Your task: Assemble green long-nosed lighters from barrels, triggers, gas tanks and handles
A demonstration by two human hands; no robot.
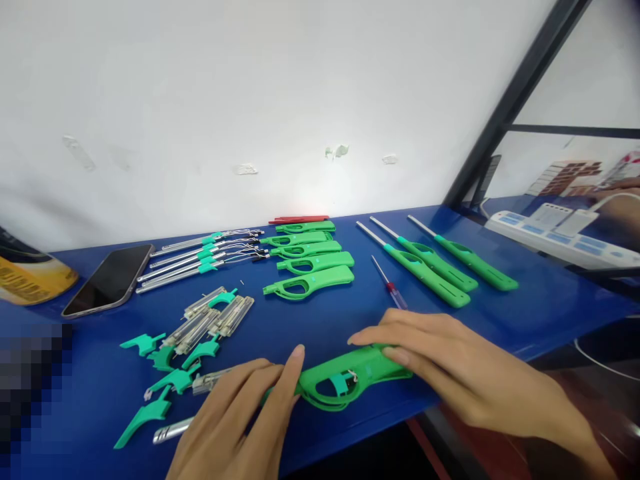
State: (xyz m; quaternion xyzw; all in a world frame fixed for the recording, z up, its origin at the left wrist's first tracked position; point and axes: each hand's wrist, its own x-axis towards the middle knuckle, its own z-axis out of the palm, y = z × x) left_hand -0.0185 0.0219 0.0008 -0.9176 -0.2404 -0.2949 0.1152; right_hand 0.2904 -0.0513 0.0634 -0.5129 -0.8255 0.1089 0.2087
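Observation:
In front of me, near the table edge, lies a green gas lighter (pixel 370 367) with a teal trigger (pixel 341 385) showing in its guard opening. My left hand (pixel 245 413) is closed around its front end, where a metal tube (pixel 173 431) sticks out to the left from under the hand. My right hand (pixel 465 373) grips the rear end of the handle between thumb and fingers. Left of my left hand are loose teal triggers (pixel 145 417) and several clear fuel tanks (pixel 200 327). A screwdriver (pixel 394 290) lies beyond my right hand.
Green handle shells (pixel 315 283) lie in a column at the back, with metal lighter tubes (pixel 175 273) with wires beside them. Three assembled lighters (pixel 430 277) rest at the right. A phone (pixel 110 280), a yellow container (pixel 35 277) and a power strip (pixel 560 237) stand around.

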